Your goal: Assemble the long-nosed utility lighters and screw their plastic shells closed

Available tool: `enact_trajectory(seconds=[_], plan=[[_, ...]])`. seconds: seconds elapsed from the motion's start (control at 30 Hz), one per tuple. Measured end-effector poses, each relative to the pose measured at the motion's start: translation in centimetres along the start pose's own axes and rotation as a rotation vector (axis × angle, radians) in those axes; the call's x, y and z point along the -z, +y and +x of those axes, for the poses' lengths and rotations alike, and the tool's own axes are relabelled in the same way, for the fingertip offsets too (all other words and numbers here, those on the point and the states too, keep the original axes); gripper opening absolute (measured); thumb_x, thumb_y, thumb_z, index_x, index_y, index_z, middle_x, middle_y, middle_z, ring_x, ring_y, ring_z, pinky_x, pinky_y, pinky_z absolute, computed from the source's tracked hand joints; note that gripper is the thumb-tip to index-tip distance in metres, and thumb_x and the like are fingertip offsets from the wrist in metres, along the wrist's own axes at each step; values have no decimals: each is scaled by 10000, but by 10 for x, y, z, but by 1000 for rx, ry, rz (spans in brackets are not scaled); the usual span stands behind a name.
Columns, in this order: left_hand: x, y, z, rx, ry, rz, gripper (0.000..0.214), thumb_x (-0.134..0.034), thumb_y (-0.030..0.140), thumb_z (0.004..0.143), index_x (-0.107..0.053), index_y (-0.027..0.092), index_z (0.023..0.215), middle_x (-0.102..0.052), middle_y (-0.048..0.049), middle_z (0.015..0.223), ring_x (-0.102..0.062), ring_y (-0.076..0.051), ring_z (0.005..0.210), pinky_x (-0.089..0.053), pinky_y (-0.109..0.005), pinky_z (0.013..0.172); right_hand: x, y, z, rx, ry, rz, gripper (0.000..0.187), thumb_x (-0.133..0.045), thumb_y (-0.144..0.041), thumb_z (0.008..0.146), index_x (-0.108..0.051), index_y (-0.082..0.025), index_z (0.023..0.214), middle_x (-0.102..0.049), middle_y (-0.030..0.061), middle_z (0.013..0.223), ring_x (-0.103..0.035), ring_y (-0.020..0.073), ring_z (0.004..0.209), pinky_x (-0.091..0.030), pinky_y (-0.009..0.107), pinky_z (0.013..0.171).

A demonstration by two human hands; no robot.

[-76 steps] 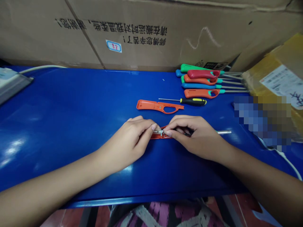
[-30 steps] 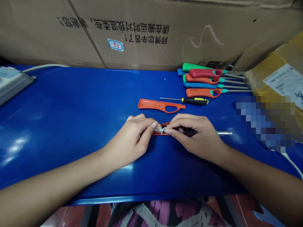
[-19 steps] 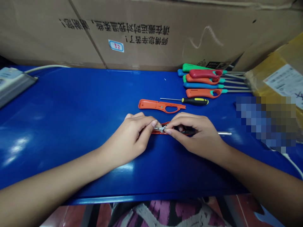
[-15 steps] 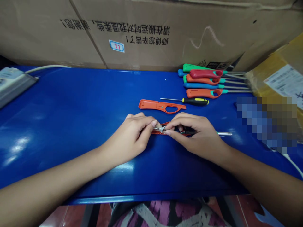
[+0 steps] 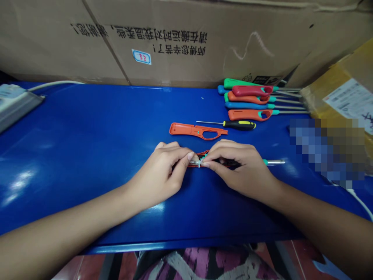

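My left hand [image 5: 163,171] and my right hand [image 5: 239,167] meet over an opened orange lighter body [image 5: 201,160] lying on the blue table [image 5: 87,136]. Both pinch a small pale part [image 5: 199,161] inside it with thumb and forefinger. The lighter's metal nozzle [image 5: 275,161] sticks out to the right past my right hand. Just beyond lies the loose orange cover half [image 5: 196,131], with a black-and-yellow screwdriver [image 5: 233,124] beside it.
Several whole stick lighters [image 5: 250,100] in green, red, orange and blue lie in a pile at the back right. Cardboard boxes [image 5: 186,39] wall the far edge. A grey device with a white cable [image 5: 14,107] sits at the left, a yellow parcel [image 5: 340,93] at the right.
My fingertips have shifted slightly on the small part inside the lighter body. Nothing else on the table has moved.
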State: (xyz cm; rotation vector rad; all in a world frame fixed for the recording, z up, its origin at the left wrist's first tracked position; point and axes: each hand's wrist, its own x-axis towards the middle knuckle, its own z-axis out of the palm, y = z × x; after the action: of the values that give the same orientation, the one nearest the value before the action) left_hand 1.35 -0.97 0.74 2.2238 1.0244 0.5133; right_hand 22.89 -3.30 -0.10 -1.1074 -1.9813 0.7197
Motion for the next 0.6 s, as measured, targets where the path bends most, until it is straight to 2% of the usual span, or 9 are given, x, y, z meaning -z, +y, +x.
enact_trajectory(seconds=[0.23,0.4,0.6], plan=[[4,1,1,-15,6,18,308,-431,232,1046,-676,188,865,-684,20,772,-561,-168,766,-295,-346,753,0,1,0,0,29,-44,86,-696,-149,887,-738,-208,840,-732,5,792,-631,128,705,-492,284,651],[7,-1,1,11,8,47,334,-430,277,1046,-667,185,830,-694,5,787,-564,-182,798,-312,-352,763,-1,1,-1,41,30,-97,55,-717,-164,880,-741,-212,890,-757,22,845,-662,155,780,-518,318,732],[4,-3,2,3,-2,22,342,-422,272,1044,-648,182,804,-679,3,763,-558,-178,779,-340,-348,763,0,1,0,91,8,-91,115,-667,-139,917,-728,-225,869,-763,16,830,-660,161,788,-517,332,760]])
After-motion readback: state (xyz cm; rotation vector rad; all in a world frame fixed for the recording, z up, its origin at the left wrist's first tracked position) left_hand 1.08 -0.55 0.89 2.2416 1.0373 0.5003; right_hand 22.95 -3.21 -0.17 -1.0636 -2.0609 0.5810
